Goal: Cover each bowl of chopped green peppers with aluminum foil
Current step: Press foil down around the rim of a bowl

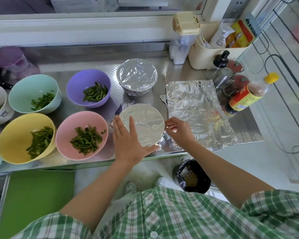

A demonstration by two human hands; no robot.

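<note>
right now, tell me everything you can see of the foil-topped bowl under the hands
The foil-topped bowl stands upright near the front edge of the steel counter, right of the pink bowl. Silver foil is stretched flat over its round mouth, with crumpled excess folded down the sides, hiding the bowl's colour and contents. The left hand presses flat on top; the right hand pinches the foil at the right rim.
</note>
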